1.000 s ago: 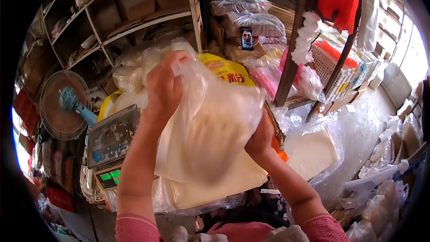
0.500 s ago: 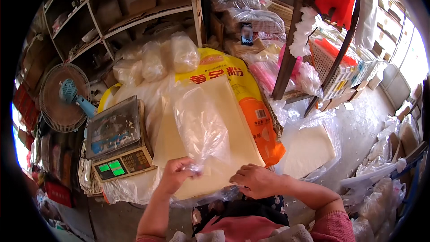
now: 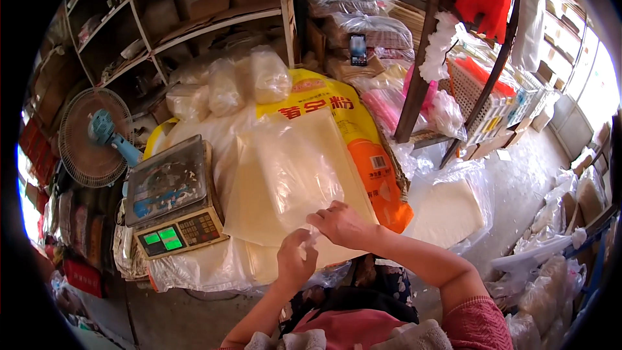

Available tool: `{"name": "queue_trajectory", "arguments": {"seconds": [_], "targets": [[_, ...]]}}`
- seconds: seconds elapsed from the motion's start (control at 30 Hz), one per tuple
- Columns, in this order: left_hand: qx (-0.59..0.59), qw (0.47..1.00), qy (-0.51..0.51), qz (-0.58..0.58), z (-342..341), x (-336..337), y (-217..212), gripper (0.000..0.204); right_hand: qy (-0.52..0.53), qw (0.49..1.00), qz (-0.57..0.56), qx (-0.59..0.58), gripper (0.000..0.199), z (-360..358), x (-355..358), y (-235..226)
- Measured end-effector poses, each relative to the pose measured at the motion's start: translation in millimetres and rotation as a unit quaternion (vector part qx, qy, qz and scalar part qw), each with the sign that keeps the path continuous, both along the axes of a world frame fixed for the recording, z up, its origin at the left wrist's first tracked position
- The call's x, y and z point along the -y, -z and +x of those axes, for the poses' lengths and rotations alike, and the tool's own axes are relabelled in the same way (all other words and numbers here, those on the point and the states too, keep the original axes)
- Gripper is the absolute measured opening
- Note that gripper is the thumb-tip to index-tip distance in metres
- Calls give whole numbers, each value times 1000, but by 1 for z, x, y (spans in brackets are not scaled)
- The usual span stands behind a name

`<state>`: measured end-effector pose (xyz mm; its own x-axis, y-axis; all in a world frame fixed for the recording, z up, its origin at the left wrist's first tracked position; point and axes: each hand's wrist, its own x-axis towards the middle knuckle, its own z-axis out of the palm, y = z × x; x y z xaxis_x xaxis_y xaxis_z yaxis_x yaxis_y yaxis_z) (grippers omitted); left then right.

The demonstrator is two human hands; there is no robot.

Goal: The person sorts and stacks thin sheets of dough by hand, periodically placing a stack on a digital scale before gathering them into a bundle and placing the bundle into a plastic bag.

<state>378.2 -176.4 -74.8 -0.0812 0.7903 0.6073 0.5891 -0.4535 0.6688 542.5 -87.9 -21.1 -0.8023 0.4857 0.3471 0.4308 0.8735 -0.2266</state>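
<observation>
A clear plastic bag (image 3: 295, 172) lies lengthwise over a stack of thin cream-coloured sheets (image 3: 243, 210). Its gathered near end comes between my two hands at the front of the stack. My left hand (image 3: 298, 261) is closed, thumb and fingers pinched at that gathered plastic. Just above and to the right, my right hand (image 3: 343, 225) is closed on the same end of the bag, its fingertips bent down onto the plastic. The contents of the bag, if any, cannot be made out.
To the left stand a weighing scale (image 3: 172, 188) with a lit green display and a fan (image 3: 97, 136). Behind the sheets lies a yellow and orange sack (image 3: 366, 136). Filled clear bags (image 3: 269, 74) sit at the back; a post (image 3: 431, 52) rises at the right.
My left hand has moved right and slightly down. My right hand has come left and up from the sheet edge to the bag's end, so both hands now meet there.
</observation>
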Motion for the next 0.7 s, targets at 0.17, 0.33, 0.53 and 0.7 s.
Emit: {"name": "queue_trajectory", "arguments": {"seconds": [0.17,0.33,0.53,0.7], "targets": [[-172,983,24,50,-1,-7,-16,14,-1,995,-29,-92,11,1,2,-2],[176,925,137,-308,-23,-6,-3,8,62,982,-143,-103,18,18,39,-40],[152,935,153,-280,-14,-4,-19,9,24,982,-173,-73,20,22,48,3],[-46,995,-1,-85,-62,-16,-15,3,-5,994,-94,-52,12,56,25,-7]]}}
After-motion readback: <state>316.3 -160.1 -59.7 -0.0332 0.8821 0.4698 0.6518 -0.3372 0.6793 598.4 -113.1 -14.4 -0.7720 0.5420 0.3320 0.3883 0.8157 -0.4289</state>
